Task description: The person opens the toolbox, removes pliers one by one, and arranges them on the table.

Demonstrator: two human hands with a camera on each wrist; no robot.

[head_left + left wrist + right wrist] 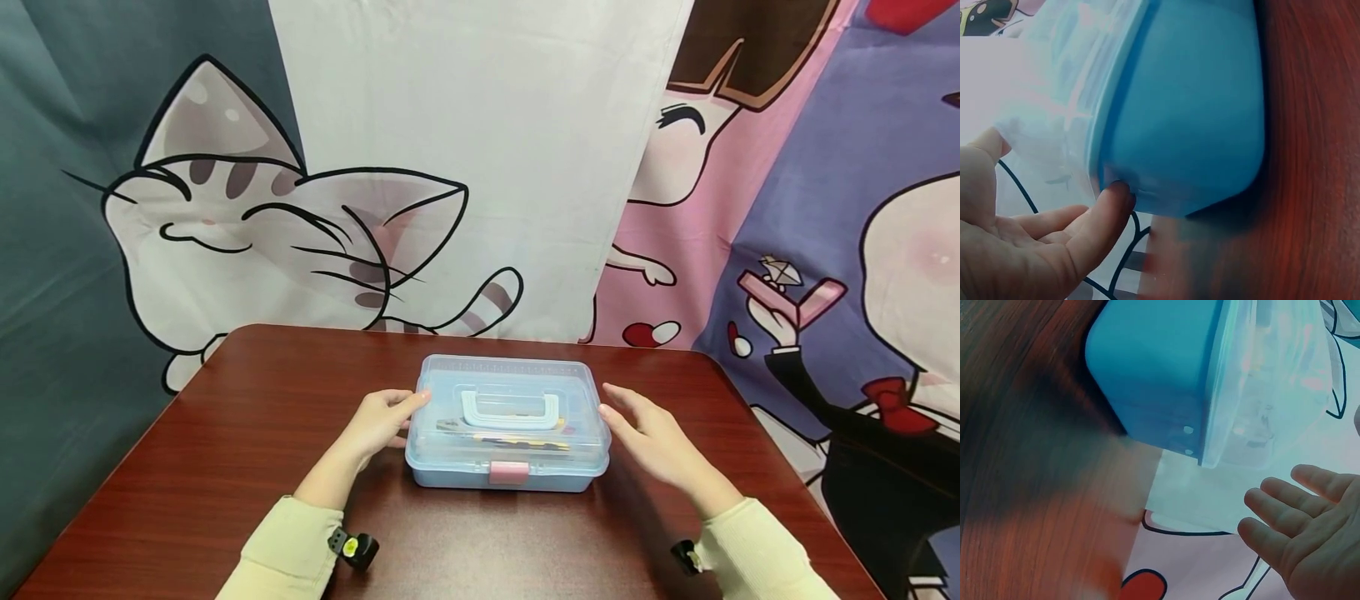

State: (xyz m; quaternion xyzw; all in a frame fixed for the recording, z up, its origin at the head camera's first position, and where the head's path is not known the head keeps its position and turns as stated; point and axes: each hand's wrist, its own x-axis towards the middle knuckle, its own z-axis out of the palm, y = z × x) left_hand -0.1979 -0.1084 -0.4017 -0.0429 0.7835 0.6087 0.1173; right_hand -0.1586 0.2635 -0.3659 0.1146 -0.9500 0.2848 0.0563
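Observation:
A light-blue plastic storage box [450, 482] with a clear lid, a white-blue handle [510, 421] and a pink latch [509, 472] sits on the table, its lid closed. Pencil-like items [521, 442] show through the lid. My left hand [384, 423] holds the box's left end, thumb on the lid and a fingertip against the side below the rim in the left wrist view. At the right end is my right hand [651, 437], thumb close to the lid's edge. In the right wrist view its other fingers [1272, 512] are extended, apart from the box.
The box stands on a dark reddish wooden table [262, 417] with rounded far corners. Behind the far edge hangs a cartoon-printed cloth [525, 167]. Straps with small devices [352, 547] circle both wrists over pale sleeves.

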